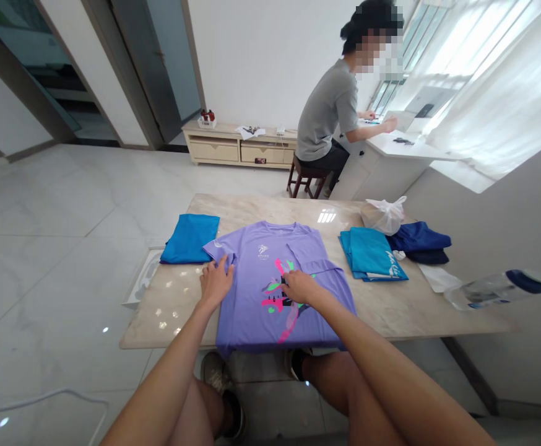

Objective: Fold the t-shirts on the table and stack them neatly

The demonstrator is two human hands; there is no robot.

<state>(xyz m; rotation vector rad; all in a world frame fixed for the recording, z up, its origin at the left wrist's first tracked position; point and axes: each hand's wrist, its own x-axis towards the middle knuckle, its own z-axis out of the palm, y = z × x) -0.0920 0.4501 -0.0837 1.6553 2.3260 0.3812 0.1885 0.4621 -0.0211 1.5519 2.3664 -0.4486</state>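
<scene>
Purple T-shirt [247, 285]: mid-table [154, 331], reaching the 6 o'clock edge | wearer's left hand [216, 284] at its 9 o'clock side, right hand [299, 287] on the print [275, 303]; cannot tell if either grips | folded blue garment [191, 238] 10 o'clock; teal garment [366, 251], plastic bag [386, 215] 2; water bottle [491, 290] 3 | white teal-garment lettering [393, 265] unreadable

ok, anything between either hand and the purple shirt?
Nothing visible. The left hand is at the edge of the purple shirt, by its sleeve; the right hand is on its front. The folded blue cloth lies beside the sleeve, not between.
</scene>
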